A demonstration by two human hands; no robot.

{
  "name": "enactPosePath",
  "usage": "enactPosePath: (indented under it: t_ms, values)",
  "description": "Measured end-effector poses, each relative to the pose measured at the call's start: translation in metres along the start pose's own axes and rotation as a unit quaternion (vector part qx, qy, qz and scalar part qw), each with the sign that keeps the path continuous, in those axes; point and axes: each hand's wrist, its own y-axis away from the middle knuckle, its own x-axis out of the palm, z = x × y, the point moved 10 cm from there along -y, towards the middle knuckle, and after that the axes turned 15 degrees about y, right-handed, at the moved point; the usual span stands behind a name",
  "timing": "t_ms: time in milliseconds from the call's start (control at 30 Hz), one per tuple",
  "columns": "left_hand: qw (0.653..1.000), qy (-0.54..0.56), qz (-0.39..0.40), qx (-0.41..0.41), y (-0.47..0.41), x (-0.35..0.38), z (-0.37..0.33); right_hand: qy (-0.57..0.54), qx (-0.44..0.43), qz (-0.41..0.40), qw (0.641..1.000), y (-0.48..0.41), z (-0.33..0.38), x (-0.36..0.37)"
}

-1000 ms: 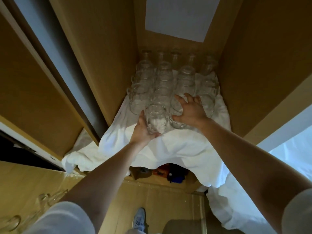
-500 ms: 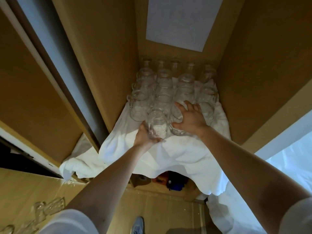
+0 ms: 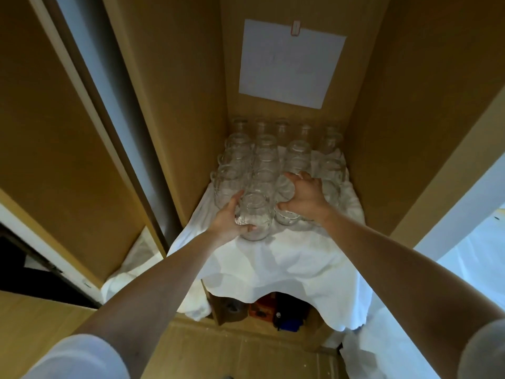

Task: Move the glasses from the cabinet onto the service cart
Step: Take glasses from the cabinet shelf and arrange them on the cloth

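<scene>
Cloth (image 3: 287, 263), white and rumpled, covers the cabinet (image 3: 396, 132) shelf and hangs over its front edge, with a few small orange and blue things dimly visible in the space below. Both bare arms reach in over that drape. The left hand (image 3: 226, 222) grips the front glass (image 3: 257, 214), thumb low on its near side and fingers (image 3: 237, 199) wrapped round the far side. The right hand (image 3: 306, 198) is just beside it, fingers (image 3: 300, 176) spread and curled over the top of a second glass (image 3: 287, 218). Both glasses stand on the cloth and appear to be mouth down. Behind them the remaining glasses (image 3: 266, 151) stand packed in close rows to the back wall, where a sheet of paper (image 3: 289, 64) is pinned. The cart is out of view. The step in hand looks like the lift-out, two at a time. It would go best with each glass raised straight up until it clears its neighbours, then drawn back toward the body, since any sideways swing risks knocking the tight rows. A firm hold on the walls matters, as smooth glass slips easily. The loose cloth could also snag and drag, so the lift should be clean, not a slide.
</scene>
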Motion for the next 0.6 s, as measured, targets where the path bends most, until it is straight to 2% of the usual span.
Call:
enactPosePath:
  t_ms: [100, 267, 333, 400, 500, 567, 600]
  values:
    - [0.999, -0.043, -0.020, 0.008, -0.002, -0.005, -0.004, -0.011, -0.011, -0.034, 0.999, 0.002, 0.003, -0.031]
    - [0.998, -0.052, -0.025, 0.000, -0.007, -0.003, -0.011, -0.052, -0.041, -0.095, 0.993, 0.003, 0.004, -0.083]
    - [0.998, -0.064, -0.014, -0.019, -0.010, -0.002, -0.011, -0.088, -0.045, -0.106, 0.989, 0.000, 0.002, -0.092]
    - [0.995, -0.071, 0.030, -0.065, -0.012, 0.003, -0.009, -0.145, -0.051, -0.120, 0.981, 0.001, 0.001, -0.096]
    - [0.990, -0.012, 0.070, -0.118, -0.023, -0.002, -0.023, -0.247, -0.044, -0.166, 0.954, 0.016, -0.003, -0.104]
    - [0.993, 0.006, 0.047, -0.105, -0.032, -0.024, -0.051, -0.316, -0.034, -0.186, 0.930, 0.026, -0.002, -0.109]
    - [0.991, 0.069, 0.046, -0.102, -0.033, -0.030, -0.066, -0.352, -0.025, -0.191, 0.916, 0.027, -0.002, -0.111]
